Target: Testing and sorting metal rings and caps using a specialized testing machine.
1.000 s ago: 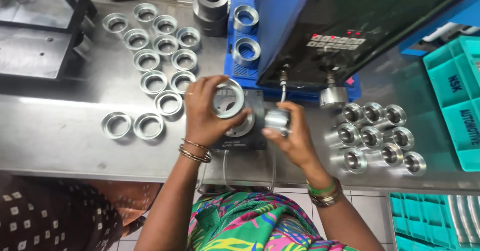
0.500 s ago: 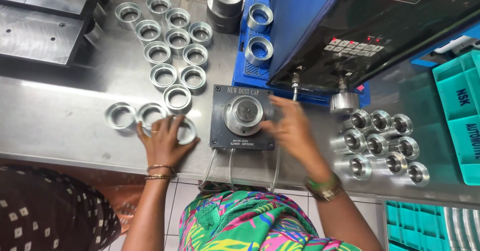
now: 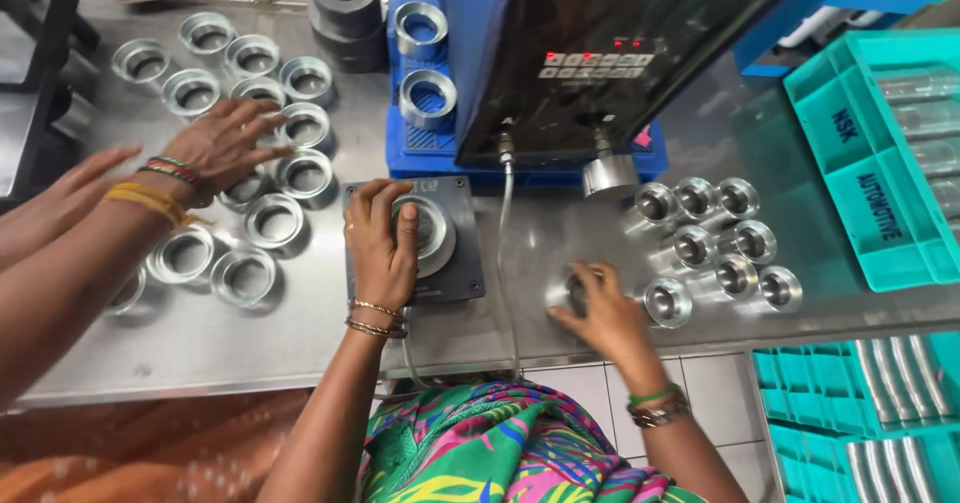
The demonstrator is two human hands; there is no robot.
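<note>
Metal ring [image 3: 425, 225] on the grey fixture plate [image 3: 462, 263] sits under my left hand [image 3: 382, 243]; my fingers curl down over its rim and my thumb presses its top, so the hand is closed about it, seating it on the round boss at the middle of the plate; my right hand [image 3: 598, 313] lies to the right on the steel bench [image 3: 300, 348], fingers bent around a short metal cylinder part [image 3: 572, 291] and gripping it at the near end of a cluster of like cylinders [image 3: 715, 243]; I judge this to be the loading step, with the ring going onto the fixture and the cylinder picked to go with it; the next move calls for the ring to lie flat and centred before the cylinder comes over; outward to my left, a co-worker's two hands [image 3: 215, 143] reach among loose rings [image 3: 240, 213] spread on the bench, apart from mine; behind the plate a blue base [image 3: 420, 148] carries two more rings, and a dark machine housing [image 3: 620, 53] leans over it; at the far right a teal tray [image 3: 870, 203] holds clear tubes in its compartments; below it more teal trays [image 3: 850, 413] hold long metal parts, laid side by side.
</note>
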